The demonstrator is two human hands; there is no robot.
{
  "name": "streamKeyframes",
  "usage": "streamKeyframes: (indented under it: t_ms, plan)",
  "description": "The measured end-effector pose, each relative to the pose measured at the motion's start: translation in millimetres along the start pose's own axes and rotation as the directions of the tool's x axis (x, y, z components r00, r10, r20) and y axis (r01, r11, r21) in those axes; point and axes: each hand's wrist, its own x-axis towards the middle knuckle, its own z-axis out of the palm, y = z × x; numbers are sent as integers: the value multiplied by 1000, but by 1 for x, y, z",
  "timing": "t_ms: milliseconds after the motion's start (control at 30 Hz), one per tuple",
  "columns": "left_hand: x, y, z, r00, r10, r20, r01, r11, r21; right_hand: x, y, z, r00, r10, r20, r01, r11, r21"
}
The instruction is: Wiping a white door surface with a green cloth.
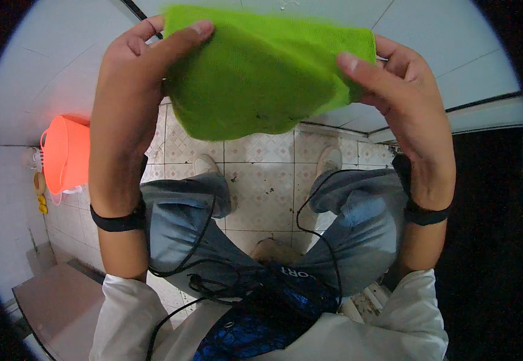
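A bright green cloth point(252, 81) is stretched between both hands at the top of the view, and its lower part sags towards the floor. My left hand point(153, 54) pinches the cloth's upper left corner, thumb on the near face and fingers behind. At the right end, my right hand point(392, 76) grips the edge the same way, with the thumb in front. A few small dark spots show near the cloth's lower edge. Fingers behind the fabric are hidden.
An orange plastic basket point(66, 153) stands at left by the wall, with small yellow items point(42, 204) beside it. Black cables point(198, 239) hang across my lap. A brown panel point(63, 307) lies lower left. Patterned floor tiles point(259, 194) show between my feet.
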Motion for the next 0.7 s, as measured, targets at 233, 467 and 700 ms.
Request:
streamKeyframes:
  t_ms: [233,467,700]
  plan:
    - [-2,0,3,999,13,-46,-5,983,185,-1,4,-15,994,-69,-88,46,970,-238]
    - [0,1,-10,988,56,144,-85,975,206,-3,-3,-11,985,-138,-103,101,948,-303]
    - [-3,5,-12,986,98,133,-131,954,271,-6,-2,-17,990,-143,-6,136,957,-257]
